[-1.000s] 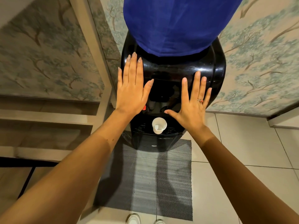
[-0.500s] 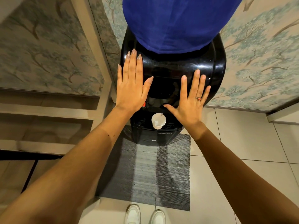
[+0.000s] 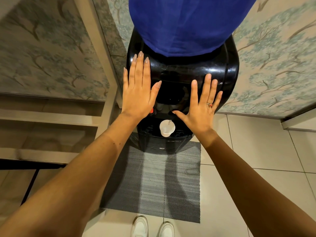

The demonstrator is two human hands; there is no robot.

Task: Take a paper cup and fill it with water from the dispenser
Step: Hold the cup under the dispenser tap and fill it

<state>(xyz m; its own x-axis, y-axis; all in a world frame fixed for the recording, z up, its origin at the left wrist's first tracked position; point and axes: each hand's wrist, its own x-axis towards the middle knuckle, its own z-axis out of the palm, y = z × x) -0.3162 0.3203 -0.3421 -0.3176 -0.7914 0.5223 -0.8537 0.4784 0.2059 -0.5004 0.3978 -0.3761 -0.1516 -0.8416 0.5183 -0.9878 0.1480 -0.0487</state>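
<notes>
A white paper cup (image 3: 166,128) stands upright on the drip tray of the black water dispenser (image 3: 225,69), under the taps. A thin stream seems to enter the cup at its far rim. A blue-covered bottle (image 3: 184,23) sits on top of the dispenser. My left hand (image 3: 139,93) is held flat, fingers spread, above the dispenser's left front, with a red tap lever (image 3: 151,110) just by its heel. My right hand (image 3: 201,106) is flat too, fingers apart, with a ring, above the right front. Neither hand holds anything or touches the cup.
A grey woven mat (image 3: 153,182) lies on the tiled floor in front of the dispenser. My white shoes (image 3: 152,227) show at the bottom edge. Wallpapered walls stand behind, and a beige shelf unit (image 3: 51,117) is on the left.
The view has tilted slightly, so the dispenser and cup sit a little higher in frame and my shoes have come into sight. Both hands stay flat and spread in the same pose.
</notes>
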